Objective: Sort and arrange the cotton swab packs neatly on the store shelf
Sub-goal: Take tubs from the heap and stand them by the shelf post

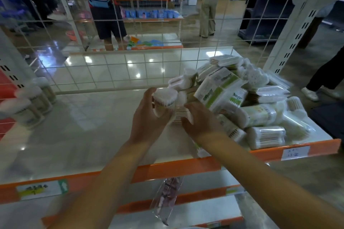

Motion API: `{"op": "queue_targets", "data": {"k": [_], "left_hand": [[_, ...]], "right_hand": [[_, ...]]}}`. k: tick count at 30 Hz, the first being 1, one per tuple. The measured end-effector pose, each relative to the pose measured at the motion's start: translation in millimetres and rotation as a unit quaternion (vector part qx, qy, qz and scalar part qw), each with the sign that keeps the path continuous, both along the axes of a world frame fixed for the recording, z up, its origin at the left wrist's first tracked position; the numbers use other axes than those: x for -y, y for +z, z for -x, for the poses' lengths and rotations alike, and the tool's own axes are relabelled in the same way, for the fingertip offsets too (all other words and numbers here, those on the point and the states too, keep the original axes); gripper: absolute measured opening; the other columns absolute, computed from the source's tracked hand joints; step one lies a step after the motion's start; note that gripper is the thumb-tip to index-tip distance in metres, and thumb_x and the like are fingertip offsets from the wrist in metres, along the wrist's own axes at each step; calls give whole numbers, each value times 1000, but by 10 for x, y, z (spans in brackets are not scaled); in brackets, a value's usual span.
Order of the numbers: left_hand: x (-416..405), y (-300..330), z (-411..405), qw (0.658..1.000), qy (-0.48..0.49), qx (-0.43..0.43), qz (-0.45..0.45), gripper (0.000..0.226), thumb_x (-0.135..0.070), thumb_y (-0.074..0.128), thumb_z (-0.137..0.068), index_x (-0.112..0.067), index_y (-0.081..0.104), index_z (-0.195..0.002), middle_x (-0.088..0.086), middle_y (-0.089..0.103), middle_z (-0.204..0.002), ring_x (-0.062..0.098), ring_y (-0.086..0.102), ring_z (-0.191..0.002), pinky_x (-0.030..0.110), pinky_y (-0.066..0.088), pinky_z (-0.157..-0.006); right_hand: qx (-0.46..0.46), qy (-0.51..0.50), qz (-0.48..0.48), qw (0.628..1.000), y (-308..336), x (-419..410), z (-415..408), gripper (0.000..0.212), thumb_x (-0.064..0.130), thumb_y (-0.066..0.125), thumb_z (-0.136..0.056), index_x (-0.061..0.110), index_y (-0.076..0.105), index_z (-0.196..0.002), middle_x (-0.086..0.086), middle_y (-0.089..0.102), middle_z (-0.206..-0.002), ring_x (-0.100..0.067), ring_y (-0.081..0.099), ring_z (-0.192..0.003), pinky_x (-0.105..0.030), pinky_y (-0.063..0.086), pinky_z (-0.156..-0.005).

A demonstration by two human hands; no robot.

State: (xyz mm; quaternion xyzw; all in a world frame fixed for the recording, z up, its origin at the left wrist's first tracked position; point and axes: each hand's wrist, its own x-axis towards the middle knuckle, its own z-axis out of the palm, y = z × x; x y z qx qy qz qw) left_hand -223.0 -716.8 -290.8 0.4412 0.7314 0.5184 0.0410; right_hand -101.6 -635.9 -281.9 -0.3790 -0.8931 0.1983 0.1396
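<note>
Head view, shelf (pixel 83 135): white deck with orange front lip; bare across the middle.
Head view, sorted row: three round tubs (pixel 29 104) stand upright at the far left, one behind another.
Head view, unsorted heap (pixel 251 104): bags, flat packs and tubs piled anyhow at the right end.
Head view, left hand (pixel 149 117): fingers and thumb curled round a round swab tub (pixel 164 101), held at the heap's left edge, swab tips up.
Head view, right hand (pixel 199 119): fingers curled onto a flat swab pack (pixel 181 115) beside the tub; grip partly hidden.
Step in hand (judged): drawing like packs from the heap.
Handling note: lift clear of neighbours so the pile does not slide; carry the tub upright to the left row, set touching the last tub, label forward.
</note>
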Motion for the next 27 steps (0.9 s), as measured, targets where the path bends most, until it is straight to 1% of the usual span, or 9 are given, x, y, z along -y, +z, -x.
{"op": "queue_targets", "data": {"k": [2,5,8,11,13,15,18,24,27], "left_hand": [[115,-30,102,1000,9,-7,20,68,-23,75,-75,-16,40,-133,-1,54,-116,16,54,-99,26,42,-77],[313,-55,257,998,30,-24,45,71,-27,73,-77,-14,36,-136,9,51,-130,26,53,-111,33,44,-84],[558,-46,439,996,45,-33,66,72,-29,71,-79,-14,33,-139,10,47,-135,27,50,-115,35,43,-88],[815,-43,642,995,54,-35,73,70,-27,71,-79,-13,34,-138,10,49,-133,27,51,-114,36,44,-88],[982,-44,774,994,64,-33,80,69,-25,70,-80,-13,35,-137,10,49,-131,27,52,-113,34,43,-86],[1139,-49,903,992,73,-27,97,69,-26,69,-80,-15,33,-138,8,48,-133,26,50,-115,34,42,-88],[1377,-85,1122,991,78,-15,110,70,-25,69,-81,-16,32,-139,8,47,-134,26,50,-115,34,41,-91],[1951,-222,1551,991,93,23,93,67,-21,69,-81,-21,33,-138,3,47,-135,20,47,-120,30,40,-97],[2209,-265,1787,991,103,41,71,66,-23,70,-80,-24,34,-136,-2,52,-129,15,50,-115,28,42,-92]], "right_hand": [[45,14,-46,998,61,121,101,36,25,42,-95,13,45,-129,-4,44,-135,-21,41,-124,-31,35,-97],[83,24,-96,992,81,322,304,34,27,40,-95,13,47,-125,-4,48,-129,-23,43,-119,-33,36,-96],[96,44,-107,989,93,544,536,35,29,39,-96,14,45,-127,-3,47,-129,-22,44,-117,-33,38,-95],[95,61,-113,987,115,751,769,35,29,39,-96,14,45,-127,-4,47,-128,-21,46,-114,-32,40,-90],[93,69,-108,987,138,898,928,37,28,40,-96,13,44,-129,-3,45,-132,-21,45,-116,-31,39,-91],[99,72,-102,987,141,1048,1088,39,28,39,-96,13,42,-133,-3,42,-136,-21,43,-120,-32,38,-95],[101,76,-100,987,117,1274,1339,38,25,38,-97,13,42,-133,-3,41,-139,-21,43,-121,-31,38,-95],[101,90,-86,987,44,1693,1844,35,17,38,-95,10,47,-128,-6,44,-136,-24,45,-117,-32,39,-91],[98,94,-89,987,7,1900,2089,36,18,38,-96,11,46,-130,-5,43,-137,-24,44,-119,-33,38,-93]]}}
